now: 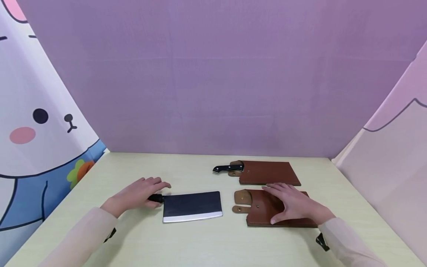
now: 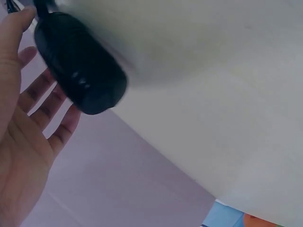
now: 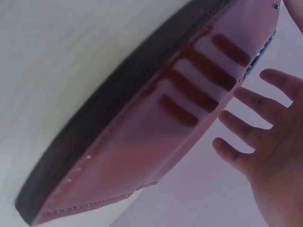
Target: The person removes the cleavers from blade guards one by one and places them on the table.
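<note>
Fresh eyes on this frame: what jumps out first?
Probably the broad dark cleaver lying near mid-table, with the left hand at its handle. Next, right of it, two brown sheaths: the nearer sheath under the spread right hand, the farther sheath with a black knife handle sticking out leftward. The large cartoon figure at far left also draws the eye.

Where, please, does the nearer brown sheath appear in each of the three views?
Head: the nearer sheath is right of centre, low, partly behind the right hand.
Left wrist: not in it.
Right wrist: nearer sheath, lower left to upper right.
Shared landmark: the purple backdrop.
</note>
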Action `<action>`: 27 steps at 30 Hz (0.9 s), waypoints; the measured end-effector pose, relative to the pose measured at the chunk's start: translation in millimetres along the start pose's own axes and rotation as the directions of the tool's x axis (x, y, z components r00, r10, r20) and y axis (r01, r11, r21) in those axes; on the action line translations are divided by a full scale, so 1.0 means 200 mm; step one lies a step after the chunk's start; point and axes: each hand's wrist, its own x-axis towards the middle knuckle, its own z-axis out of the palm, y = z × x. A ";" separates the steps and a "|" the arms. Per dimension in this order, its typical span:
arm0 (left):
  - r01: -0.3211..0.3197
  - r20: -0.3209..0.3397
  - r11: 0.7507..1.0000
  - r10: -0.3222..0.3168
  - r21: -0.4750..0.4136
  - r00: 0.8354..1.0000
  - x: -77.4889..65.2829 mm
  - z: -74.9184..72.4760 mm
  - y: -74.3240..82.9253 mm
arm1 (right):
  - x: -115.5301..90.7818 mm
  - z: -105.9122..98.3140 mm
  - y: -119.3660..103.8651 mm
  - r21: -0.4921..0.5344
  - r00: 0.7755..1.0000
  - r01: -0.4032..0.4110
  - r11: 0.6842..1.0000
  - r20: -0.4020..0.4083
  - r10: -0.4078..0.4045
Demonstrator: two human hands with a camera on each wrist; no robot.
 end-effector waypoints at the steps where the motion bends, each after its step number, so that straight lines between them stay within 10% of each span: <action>1: -0.005 -0.006 1.000 0.005 0.000 1.000 0.01 -0.01 0.01 | 0.00 0.00 0.00 0.002 1.000 0.004 1.000 -0.010 -0.004; 27: 0.073 -0.008 0.997 -0.073 -0.035 0.997 0.31 0.11 0.16 | 0.12 -0.03 0.04 0.011 0.993 -0.049 0.999 -0.103 0.050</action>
